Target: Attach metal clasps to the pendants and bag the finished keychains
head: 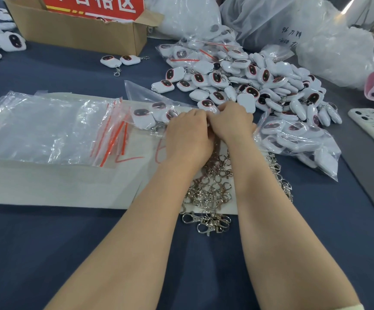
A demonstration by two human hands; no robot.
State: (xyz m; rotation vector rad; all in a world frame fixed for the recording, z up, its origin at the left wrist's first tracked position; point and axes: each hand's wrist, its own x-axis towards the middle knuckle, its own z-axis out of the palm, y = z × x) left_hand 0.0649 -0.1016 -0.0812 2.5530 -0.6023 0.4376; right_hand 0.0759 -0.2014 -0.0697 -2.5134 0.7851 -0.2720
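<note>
Left hand (188, 133) and right hand (230, 121) huddle just beyond the clasps (213, 191), likely for quick reach; with the fingers hidden, I cannot tell their grip.

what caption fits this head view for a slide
Left hand and right hand meet between metal clasps and heaped white pendants.

Left hand (187, 135), right hand (230, 121) — their grip hidden.
</note>
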